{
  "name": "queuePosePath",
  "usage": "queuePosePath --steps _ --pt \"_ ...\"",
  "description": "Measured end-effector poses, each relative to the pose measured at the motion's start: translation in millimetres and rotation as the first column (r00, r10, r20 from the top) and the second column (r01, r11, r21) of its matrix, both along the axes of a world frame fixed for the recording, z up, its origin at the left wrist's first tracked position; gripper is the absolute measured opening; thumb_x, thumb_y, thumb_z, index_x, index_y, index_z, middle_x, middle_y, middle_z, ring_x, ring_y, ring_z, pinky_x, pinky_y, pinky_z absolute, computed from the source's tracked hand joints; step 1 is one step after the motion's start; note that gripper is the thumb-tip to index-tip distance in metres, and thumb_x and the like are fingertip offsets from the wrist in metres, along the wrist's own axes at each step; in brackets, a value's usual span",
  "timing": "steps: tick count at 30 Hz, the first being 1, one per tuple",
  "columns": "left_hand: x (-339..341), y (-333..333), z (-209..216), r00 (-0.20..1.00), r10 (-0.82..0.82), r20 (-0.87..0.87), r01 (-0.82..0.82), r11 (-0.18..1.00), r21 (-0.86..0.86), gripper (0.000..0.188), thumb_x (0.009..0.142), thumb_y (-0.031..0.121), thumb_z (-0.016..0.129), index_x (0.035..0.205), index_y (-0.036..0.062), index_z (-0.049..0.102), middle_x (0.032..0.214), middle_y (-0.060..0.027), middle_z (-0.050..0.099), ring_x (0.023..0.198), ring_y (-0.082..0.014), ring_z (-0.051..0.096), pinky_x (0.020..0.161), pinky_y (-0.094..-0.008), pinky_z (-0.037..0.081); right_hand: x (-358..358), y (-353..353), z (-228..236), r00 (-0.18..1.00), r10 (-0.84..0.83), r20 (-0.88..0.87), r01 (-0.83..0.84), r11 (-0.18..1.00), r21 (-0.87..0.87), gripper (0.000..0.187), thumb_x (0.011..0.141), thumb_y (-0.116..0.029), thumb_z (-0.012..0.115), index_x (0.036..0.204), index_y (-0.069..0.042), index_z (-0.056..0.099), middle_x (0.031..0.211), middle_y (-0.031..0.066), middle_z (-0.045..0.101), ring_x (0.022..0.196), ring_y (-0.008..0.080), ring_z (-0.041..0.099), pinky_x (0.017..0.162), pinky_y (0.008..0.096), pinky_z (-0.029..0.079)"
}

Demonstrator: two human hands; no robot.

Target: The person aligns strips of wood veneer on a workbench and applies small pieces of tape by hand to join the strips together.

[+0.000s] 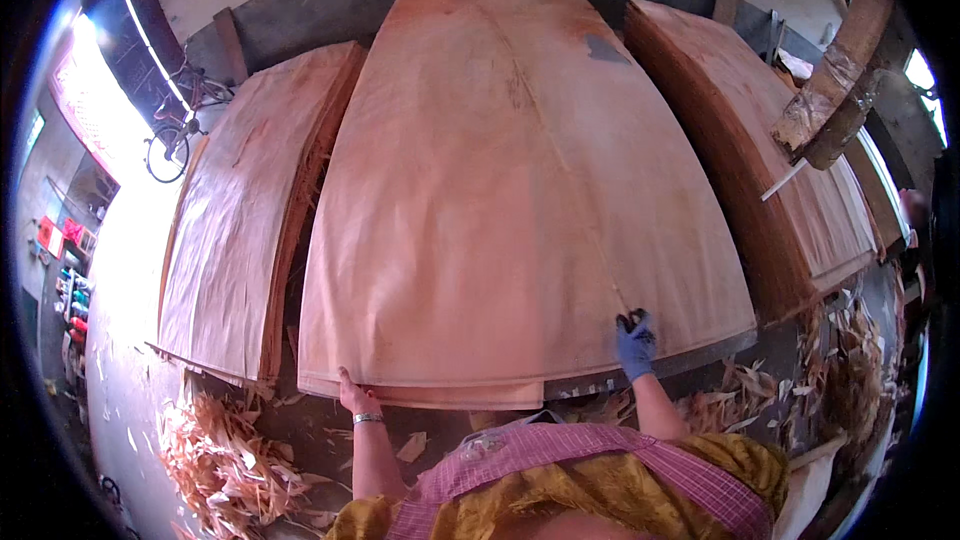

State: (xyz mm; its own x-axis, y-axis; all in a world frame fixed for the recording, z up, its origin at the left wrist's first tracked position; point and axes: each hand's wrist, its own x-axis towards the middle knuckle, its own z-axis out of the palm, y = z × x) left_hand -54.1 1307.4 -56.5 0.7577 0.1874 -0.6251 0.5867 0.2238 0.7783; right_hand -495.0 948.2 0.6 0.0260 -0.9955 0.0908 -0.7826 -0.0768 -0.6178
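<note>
A large, pale pinkish wood veneer sheet [430,200] lies on the middle stack in front of me. At its near left edge is my bare left hand [357,395], the thumb on top and the other fingers mostly hidden, gripping the edge. My right hand [636,344] wears a blue glove with dark fingertips and is closed near the front right of the sheet. From its fingertips a thin, pale veneer strip [573,198] runs along the surface toward the far end. Below the front edge, another layer of veneer [480,397] sticks out.
Veneer stacks stand on the left [240,180] and right [745,130], with narrow gaps beside the middle one. Veneer scraps [225,455] lie heaped on the floor at the left, more scraps [850,360] at the right. A thick beam [835,70] juts in over the right stack.
</note>
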Motion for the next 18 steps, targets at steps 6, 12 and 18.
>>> queuePosePath --steps 6,12,18 --pt "22.9 9.5 2.1 0.986 -0.120 0.114 0.120 0.993 0.005 0.042 0.081 0.051 0.072 0.096 0.0126 0.062 0.076 0.0025 0.055 0.050 -0.0071 0.040 0.038 -0.0205 0.026 -68.0 18.0 -18.3 0.937 -0.150 -0.317 0.167 0.986 0.028 0.083 0.077 -0.050 0.073 0.134 0.001 0.041 0.117 0.0244 0.062 0.106 0.0396 0.061 0.087 0.0439 0.049" --pt "40.9 18.0 1.0 0.974 -0.209 0.083 0.221 0.959 -0.176 0.029 0.087 0.041 0.069 0.096 0.0144 0.063 0.071 0.0035 0.054 0.047 -0.0070 0.041 0.036 -0.0205 0.027 -72.4 9.0 -44.2 0.967 -0.094 -0.237 0.105 0.994 0.032 0.062 0.078 -0.043 0.074 0.120 -0.002 0.054 0.110 0.0220 0.065 0.099 0.0389 0.063 0.083 0.0447 0.050" --pt "52.4 -1.3 4.2 0.930 -0.287 0.230 0.323 0.936 -0.137 0.015 0.092 0.032 0.064 0.091 0.0168 0.065 0.071 0.0051 0.056 0.050 -0.0087 0.049 0.035 -0.0214 0.027 -66.3 -0.7 -30.3 0.985 0.017 -0.171 -0.008 0.998 0.058 0.045 0.077 -0.035 0.075 0.104 -0.002 0.062 0.101 0.0191 0.067 0.095 0.0373 0.064 0.079 0.0442 0.050"
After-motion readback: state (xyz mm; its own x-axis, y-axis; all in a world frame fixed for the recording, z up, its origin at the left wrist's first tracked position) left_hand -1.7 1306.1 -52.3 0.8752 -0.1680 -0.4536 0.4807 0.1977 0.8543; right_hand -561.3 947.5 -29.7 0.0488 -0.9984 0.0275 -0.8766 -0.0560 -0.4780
